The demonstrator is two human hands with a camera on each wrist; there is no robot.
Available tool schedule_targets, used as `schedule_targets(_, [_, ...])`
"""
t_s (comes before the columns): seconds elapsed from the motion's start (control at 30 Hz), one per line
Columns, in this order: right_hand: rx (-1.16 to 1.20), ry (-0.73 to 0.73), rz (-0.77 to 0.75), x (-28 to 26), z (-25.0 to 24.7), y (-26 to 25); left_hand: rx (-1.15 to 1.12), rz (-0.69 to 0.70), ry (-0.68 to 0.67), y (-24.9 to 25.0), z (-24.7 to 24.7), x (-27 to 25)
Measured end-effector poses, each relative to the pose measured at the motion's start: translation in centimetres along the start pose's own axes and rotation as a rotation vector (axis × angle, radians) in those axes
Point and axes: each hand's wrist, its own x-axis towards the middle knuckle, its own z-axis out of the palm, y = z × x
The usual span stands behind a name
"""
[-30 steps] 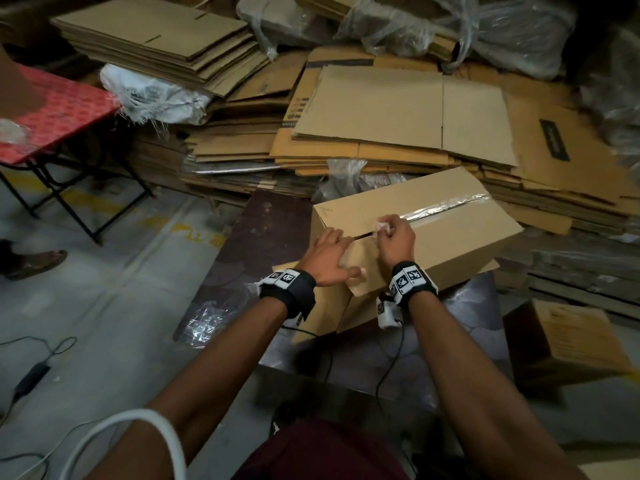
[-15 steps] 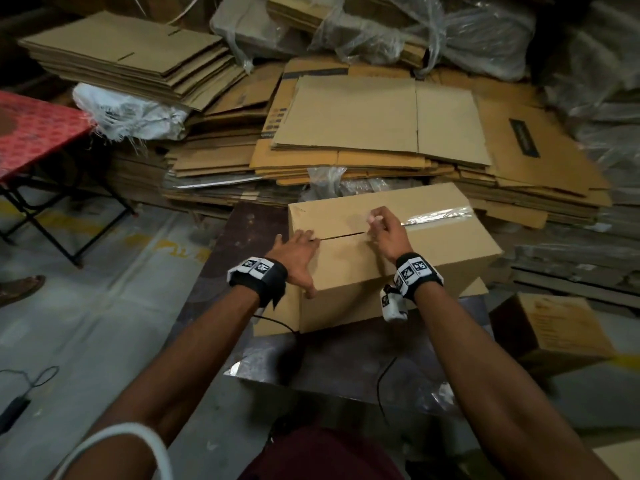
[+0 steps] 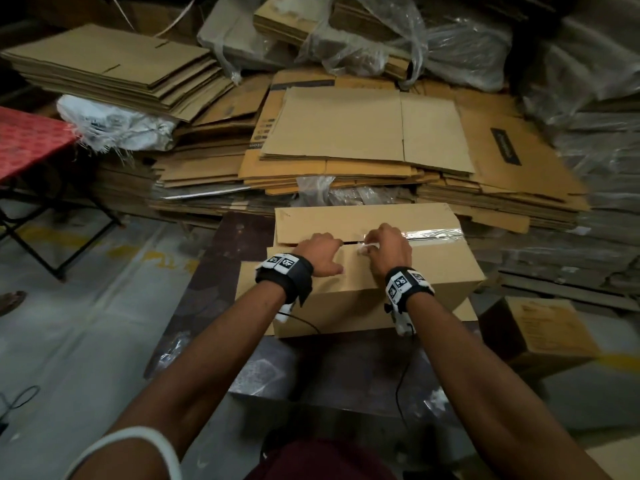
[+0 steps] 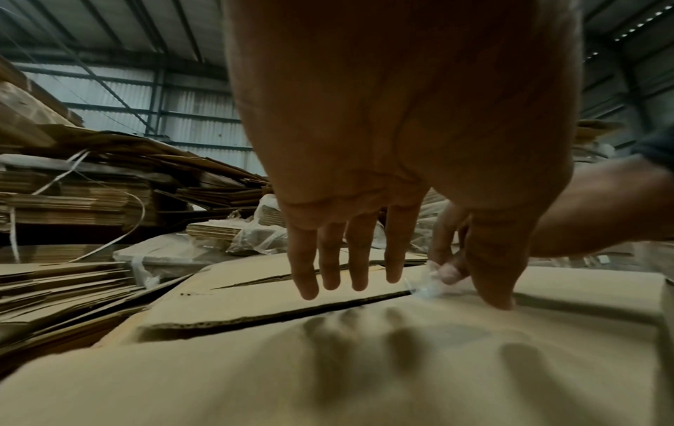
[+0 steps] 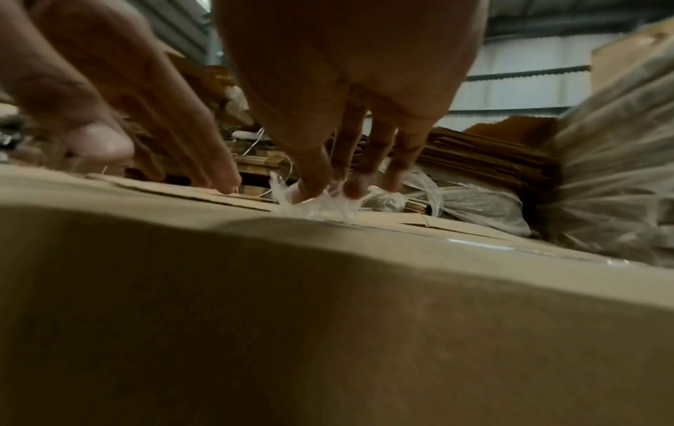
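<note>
A brown cardboard box stands on a dark low platform in front of me. Clear tape runs along the right half of its top seam; the left half of the seam gapes. My left hand lies with straight fingers on the near flap, fingertips just above the seam. My right hand pinches the crumpled loose end of the tape between thumb and fingers at mid-seam, also seen as the tape end in the left wrist view.
Stacks of flattened cardboard and plastic-wrapped bundles fill the space behind the box. A smaller box sits at the right, a red-topped folding table at the left. Cables lie on the grey floor.
The box has turned to sit more squarely toward me. My left hand shifted from the near left corner up to the seam, close to the right hand, which keeps its pinch on the tape end.
</note>
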Motion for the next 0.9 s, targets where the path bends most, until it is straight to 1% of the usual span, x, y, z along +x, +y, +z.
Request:
schedule_targets(0.07, [0.012, -0.043, -0.02, -0.2, 0.2, 0.2, 0.024, 0.012, -0.015, 1.0, 0.5, 0.4])
schedule_targets(0.13, [0.054, -0.086, -0.007, -0.4, 0.3, 0.5, 0.051, 0.009, -0.037, 1.6, 0.8, 0.6])
schedule_targets(0.27, [0.259, -0.072, 0.055, -0.4, 0.4, 0.8, 0.124, -0.002, -0.055, 2.2, 1.3, 0.4])
schedule_targets(0.3, [0.257, -0.07, 0.059, -0.3, 0.4, 0.6, 0.159, -0.001, -0.045, 2.4, 1.4, 0.4])
schedule_targets(0.4, [0.013, -0.094, 0.023, 0.2, 0.7, 0.6, 0.208, -0.006, -0.034, 2.5, 1.4, 0.4])
schedule_targets(0.43, [0.016, -0.091, 0.017, 0.2, 0.8, 0.7, 0.21, -0.007, -0.045, 2.4, 1.3, 0.3])
schedule_targets(0.5, [0.168, -0.102, 0.008, 0.3, 0.9, 1.1, 0.217, -0.016, -0.074, 1.9, 0.9, 0.2])
schedule_targets(0.57, [0.543, -0.143, -0.01, 0.3, 0.7, 1.7, 0.238, -0.033, -0.089, 0.9, 0.4, 0.0])
schedule_targets(0.6, [0.758, -0.17, 0.013, 0.2, 0.2, 1.7, 0.251, -0.044, -0.092, 0.3, 0.0, -0.2])
schedule_targets(0.63, [0.927, -0.189, 0.052, 0.2, -0.2, 1.7, 0.26, -0.058, -0.097, -0.4, -0.3, -0.2])
schedule_targets(0.67, [1.009, -0.178, 0.103, 0.5, -0.4, 2.0, 0.257, -0.073, -0.1, -1.0, -0.5, -0.2])
schedule_targets(0.73, [1.028, -0.113, 0.176, 0.9, -0.8, 2.6, 0.216, -0.091, -0.115, -1.9, -0.9, -0.2])
schedule_targets(0.8, [0.958, -0.023, 0.221, 1.1, -1.0, 3.3, 0.151, -0.1, -0.131, -2.0, -1.3, 0.1])
schedule_targets(0.87, [0.756, 0.039, 0.191, 1.2, -1.3, 3.7, 0.11, -0.089, -0.131, -1.5, -1.7, 0.6])
schedule_targets(0.9, [0.636, 0.023, 0.159, 1.3, -1.5, 3.8, 0.105, -0.077, -0.127, -1.1, -1.8, 0.9])
